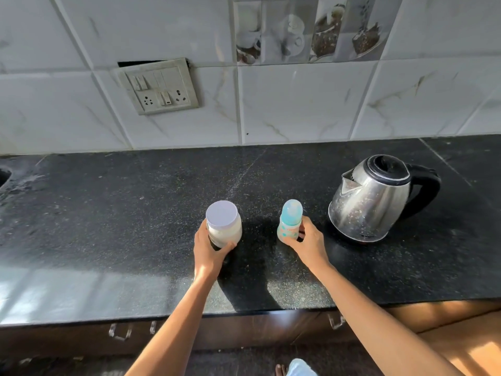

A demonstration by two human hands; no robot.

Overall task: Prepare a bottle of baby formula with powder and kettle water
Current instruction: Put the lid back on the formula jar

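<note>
Both hands grip containers standing upright on a black speckled stone counter (135,213).

Head view: the left hand (207,249) wraps around a clear round jar (225,229) with a flat pale lid, holding white powder. The right hand (307,241) closes around the lower body of a small baby bottle (289,222), translucent with a teal collar and a domed clear cap on; its contents cannot be told. Jar and bottle stand near each other, apart. To the right of the bottle, near the right hand, sits a steel kettle (371,202), smudged, with black lid and handle, lid shut.
</note>
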